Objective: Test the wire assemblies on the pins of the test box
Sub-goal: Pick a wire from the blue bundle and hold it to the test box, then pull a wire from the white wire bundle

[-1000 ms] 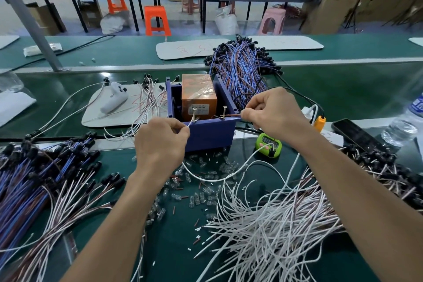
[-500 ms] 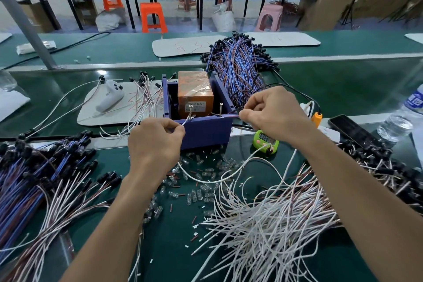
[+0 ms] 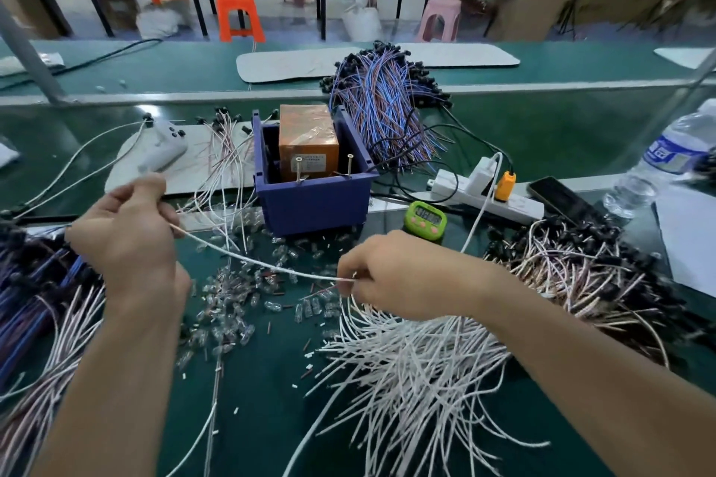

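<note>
White wire [image 3: 267,265] stretched, apparently clear of blue test box [image 3: 314,205] pins [image 3: 298,168].

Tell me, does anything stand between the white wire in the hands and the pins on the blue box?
Nothing visible does. The left hand and right hand hold the wire before the box; its pins stand bare on the front rim. Small clear bulbs lie only on the table below.

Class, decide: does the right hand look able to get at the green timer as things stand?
Probably yes: the green timer lies just beyond the right hand with nothing between, though that hand pinches a white wire.
</note>
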The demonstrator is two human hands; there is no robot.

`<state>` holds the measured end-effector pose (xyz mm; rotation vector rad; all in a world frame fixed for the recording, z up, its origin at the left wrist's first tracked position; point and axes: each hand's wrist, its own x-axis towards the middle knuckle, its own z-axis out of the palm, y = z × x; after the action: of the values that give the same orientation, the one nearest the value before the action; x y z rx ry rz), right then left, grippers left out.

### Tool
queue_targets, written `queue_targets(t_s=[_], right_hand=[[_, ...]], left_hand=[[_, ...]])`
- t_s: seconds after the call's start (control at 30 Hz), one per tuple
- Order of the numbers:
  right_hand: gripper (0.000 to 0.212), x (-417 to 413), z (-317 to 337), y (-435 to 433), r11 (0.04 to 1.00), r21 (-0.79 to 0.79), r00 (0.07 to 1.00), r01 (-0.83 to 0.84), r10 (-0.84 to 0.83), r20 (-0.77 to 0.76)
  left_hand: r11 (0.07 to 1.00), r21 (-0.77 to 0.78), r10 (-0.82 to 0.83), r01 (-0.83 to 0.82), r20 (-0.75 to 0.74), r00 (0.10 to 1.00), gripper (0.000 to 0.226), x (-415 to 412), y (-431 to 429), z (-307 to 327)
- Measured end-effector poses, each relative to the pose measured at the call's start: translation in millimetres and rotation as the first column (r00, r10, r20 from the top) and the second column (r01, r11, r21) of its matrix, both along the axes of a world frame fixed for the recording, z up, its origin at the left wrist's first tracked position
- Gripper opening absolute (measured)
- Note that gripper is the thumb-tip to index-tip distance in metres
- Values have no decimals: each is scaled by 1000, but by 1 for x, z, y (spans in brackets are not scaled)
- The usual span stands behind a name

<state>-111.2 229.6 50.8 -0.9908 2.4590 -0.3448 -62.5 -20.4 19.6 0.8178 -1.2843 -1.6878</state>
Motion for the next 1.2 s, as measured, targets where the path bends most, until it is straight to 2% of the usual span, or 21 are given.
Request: queue_targets(t_s=[0.07,0.1,0.13,0.17,0.2,0.23,0.27,0.3,0.33,0.37,0.4,0.43,0.5,0.57,0.67,0.73,0.83,0.93,1.0,1.07,1.2], right_hand=[[24,2,-4,-5,999,-32,994,28,-31,-102],[26,3,-5,-8,999,-44,987,27,-34,-159],[27,4,-5,-11,998,-59,978,21,-32,-205],[26,5,-6,-14,998,-68,971,14,-30,-236],[24,7,-6,-17,998,-61,960,6,-23,-278],[22,8,-6,-20,999,-39,940,-8,-5,-340],[21,10,-5,-23,1000,-12,911,-28,20,-412],[20,11,-4,-26,999,13,878,-46,47,-477],[18,13,-3,-30,997,31,845,-64,71,-531],[17,15,-2,-33,996,40,817,-81,90,-570],[15,17,-2,-37,995,37,803,-93,97,-588],[14,18,-3,-40,995,19,808,-94,87,-582],[12,21,-5,-41,995,-82,861,-51,2,-509],[15,22,-9,-37,976,-215,909,45,-130,-396],[27,15,-14,-19,919,-344,921,194,-292,-260],[23,4,-15,-2,893,-371,917,256,-346,-200],[21,-13,-15,20,854,-400,931,333,-364,-2],[23,-23,-14,36,835,-404,926,374,-310,216],[21,-26,-16,46,779,-446,869,441,-247,429],[15,-27,-19,52,700,-465,759,542,-170,629],[17,-22,-32,50,530,-379,432,759,26,902]], left_hand=[[993,-119,26,-3,190,982,14,4,-12,-8],[972,-230,55,40,392,918,27,8,-20,-14],[937,-334,130,108,614,778,43,13,-28,-18],[898,-404,224,177,764,605,56,19,-32,-18],[864,-453,297,219,811,504,64,26,-33,-16],[832,-507,335,228,785,521,69,32,-28,-12],[782,-585,351,212,696,627,67,38,-18,-8],[695,-685,328,220,574,750,61,44,-2,-3],[589,-765,247,261,478,843,52,47,19,0],[504,-787,89,355,456,885,45,48,37,2],[472,-736,-102,485,501,860,44,46,53,1],[461,-630,-286,625,562,776,44,42,64,-3],[444,-436,-523,783,583,622,39,32,73,-16],[487,-316,-648,814,495,579,38,26,74,-25],[562,-285,-656,777,419,628,40,26,64,-34],[596,-296,-621,746,420,662,35,27,53,-40],[627,-259,-622,735,402,672,33,28,35,-47],[616,-223,-633,755,430,643,30,28,28,-55],[640,-189,-617,745,451,645,24,28,23,-62],[671,-175,-589,720,464,662,20,26,20,-67],[699,-182,-533,692,512,674,17,24,20,-75]])
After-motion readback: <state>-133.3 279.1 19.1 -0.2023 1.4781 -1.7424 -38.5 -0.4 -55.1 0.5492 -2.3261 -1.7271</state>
